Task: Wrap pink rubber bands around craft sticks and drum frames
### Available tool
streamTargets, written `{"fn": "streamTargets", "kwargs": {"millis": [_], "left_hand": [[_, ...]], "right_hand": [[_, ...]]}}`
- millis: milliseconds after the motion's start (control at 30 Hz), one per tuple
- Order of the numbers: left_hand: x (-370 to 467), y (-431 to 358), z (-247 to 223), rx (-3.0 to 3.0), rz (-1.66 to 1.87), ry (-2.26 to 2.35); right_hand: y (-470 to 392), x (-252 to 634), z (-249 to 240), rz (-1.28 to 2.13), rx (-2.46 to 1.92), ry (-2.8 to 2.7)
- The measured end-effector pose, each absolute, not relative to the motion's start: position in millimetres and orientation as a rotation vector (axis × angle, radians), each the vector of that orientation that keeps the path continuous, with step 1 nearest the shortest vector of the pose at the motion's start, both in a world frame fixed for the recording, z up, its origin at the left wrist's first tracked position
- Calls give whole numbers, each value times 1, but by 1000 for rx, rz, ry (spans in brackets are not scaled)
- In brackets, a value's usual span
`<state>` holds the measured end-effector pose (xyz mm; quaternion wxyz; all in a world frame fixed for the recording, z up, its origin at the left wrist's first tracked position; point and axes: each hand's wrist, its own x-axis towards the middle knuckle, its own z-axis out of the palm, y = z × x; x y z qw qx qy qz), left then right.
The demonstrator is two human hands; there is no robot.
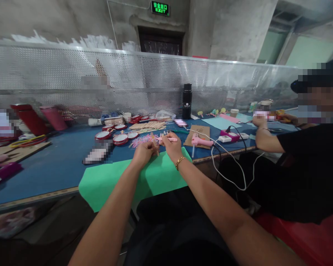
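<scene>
My left hand (144, 152) is closed around a flat wooden craft stick (153, 139), which stands up roughly vertical from its fingers. Close by on the right, my right hand (172, 146) grips a pink pen (170, 139), its tip end pointing left toward the stick. Both hands are over the far edge of a green sheet (113, 184) that hangs over the table's front edge. A pile of pink and white thin strips (140, 141) lies just behind my left hand. Small red-rimmed drums (120, 139) sit to its left.
Loose wooden sticks (148, 126) lie farther back. A pink glue gun (202, 140) rests on cardboard (198, 130), with cables looping past a power strip (233, 137). A black bottle (187, 101) stands by the perforated metal screen (161, 74). A co-worker in a black shirt (308, 162) sits at right.
</scene>
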<state>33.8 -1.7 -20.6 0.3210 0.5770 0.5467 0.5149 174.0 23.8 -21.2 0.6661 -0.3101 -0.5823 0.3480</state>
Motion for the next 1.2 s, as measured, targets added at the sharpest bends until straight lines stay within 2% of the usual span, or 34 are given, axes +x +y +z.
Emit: {"fn": "streamTargets", "kwargs": {"millis": [1200], "left_hand": [[35, -4, -19, 1520, 1361, 1418]], "right_hand": [[25, 173, -22, 804, -664, -1381]]}}
